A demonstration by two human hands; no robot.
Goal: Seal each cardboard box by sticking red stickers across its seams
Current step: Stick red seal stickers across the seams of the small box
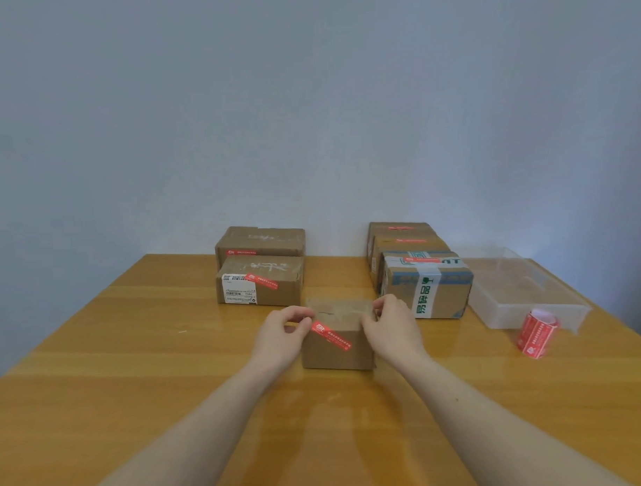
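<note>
A small cardboard box (337, 336) sits on the wooden table (134, 358), between the two hands. The left hand (280, 335) pinches the top end of a red sticker (331, 335) that slants down the box's front. The right hand (391, 327) curls its fingers around the box's right top edge. The sticker roll (536, 333) stands well apart, on the right.

Bare table (134, 358) lies open along the left edge and the near edge. Two rows of cardboard boxes (260, 285) (427, 286) block the far edge, with a gap between them. Near the right edge stand a clear plastic bin (524, 294) and a sticker roll (536, 331).
</note>
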